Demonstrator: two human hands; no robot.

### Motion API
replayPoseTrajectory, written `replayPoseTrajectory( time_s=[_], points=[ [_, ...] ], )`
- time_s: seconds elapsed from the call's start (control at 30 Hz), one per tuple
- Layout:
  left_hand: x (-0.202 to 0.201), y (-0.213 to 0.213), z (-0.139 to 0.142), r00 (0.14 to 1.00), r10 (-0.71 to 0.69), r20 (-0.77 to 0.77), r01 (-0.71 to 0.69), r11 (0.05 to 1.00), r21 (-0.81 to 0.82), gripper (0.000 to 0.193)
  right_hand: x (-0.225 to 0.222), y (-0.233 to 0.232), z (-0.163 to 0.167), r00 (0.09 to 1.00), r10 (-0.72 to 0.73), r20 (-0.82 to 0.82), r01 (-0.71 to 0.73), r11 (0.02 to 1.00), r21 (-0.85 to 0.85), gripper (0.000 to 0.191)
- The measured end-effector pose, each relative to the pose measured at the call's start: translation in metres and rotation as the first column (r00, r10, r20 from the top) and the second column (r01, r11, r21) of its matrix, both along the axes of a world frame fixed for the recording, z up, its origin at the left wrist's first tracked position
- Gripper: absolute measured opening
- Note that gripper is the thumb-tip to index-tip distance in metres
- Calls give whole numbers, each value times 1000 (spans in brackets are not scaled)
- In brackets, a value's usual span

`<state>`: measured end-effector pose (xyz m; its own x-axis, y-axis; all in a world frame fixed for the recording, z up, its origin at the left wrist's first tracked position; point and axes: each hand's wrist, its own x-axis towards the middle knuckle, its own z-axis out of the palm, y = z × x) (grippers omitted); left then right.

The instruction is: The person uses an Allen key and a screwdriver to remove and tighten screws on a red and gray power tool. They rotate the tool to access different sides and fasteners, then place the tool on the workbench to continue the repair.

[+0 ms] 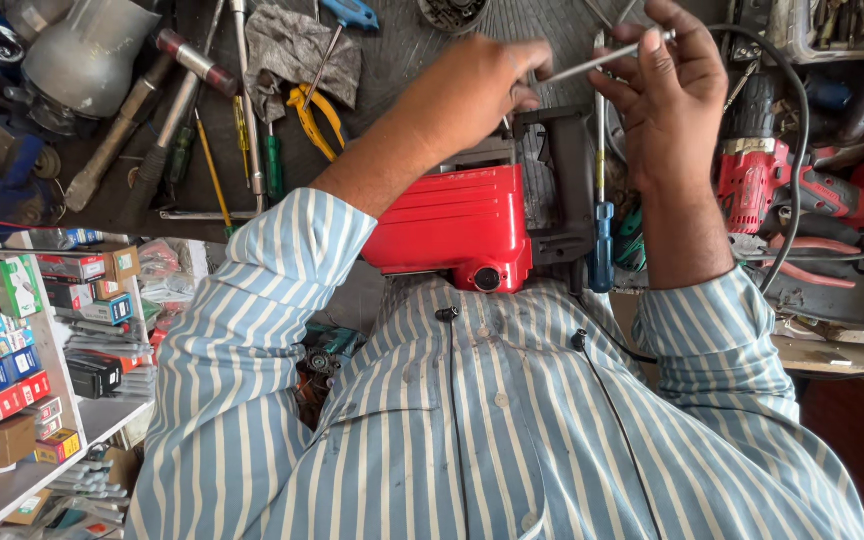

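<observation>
**Q:** Left to right, what did each hand do?

**A:** My left hand (472, 85) pressed on the black handle (567, 180) of the red power tool (457, 225), fingers curled; whether they pinched anything, I could not tell. My right hand (667, 85) pinched a thin metal rod (602, 62), closed round it above the handle. Steadying the tool first seemed wise.

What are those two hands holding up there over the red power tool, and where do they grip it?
The right hand pinches a thin metal rod near one end; the left hand meets its other end, over the red power tool. Whether the left grips it cannot be told.
</observation>
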<state>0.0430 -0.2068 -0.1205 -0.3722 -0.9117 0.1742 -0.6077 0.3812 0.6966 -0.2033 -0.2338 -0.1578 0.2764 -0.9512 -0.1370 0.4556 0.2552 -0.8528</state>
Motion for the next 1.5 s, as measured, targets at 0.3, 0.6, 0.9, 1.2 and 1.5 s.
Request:
replayPoseTrajectory(
  time_s=[0.3, 0.6, 0.9, 1.2, 1.5],
  points=[
    [0, 8, 0, 1000, 19, -14, -19, 1000, 18, 18, -10, 0, -9, 987, -44, -157, 48, 999, 26, 21],
    [5, 3, -8, 991, 121, 54, -129, 975, 179, 13, -6, -14, -19, 939, 20, -344, 24, 992, 124, 25],
    [4, -7, 0, 973, 99, 210, -158, 944, 288, 11, -17, -25, -9, 893, 106, -437, -108, 994, 20, 22],
    [12, -7, -7, 985, 42, 167, -74, 979, 189, 12, -9, -10, 1, 995, -76, 70, 62, 981, 183, 10],
    [9, -13, 6, 966, -28, 258, -44, 963, 267, 17, 2, -27, -29, 920, -115, 375, -21, 940, 340, 24]
  ],
)
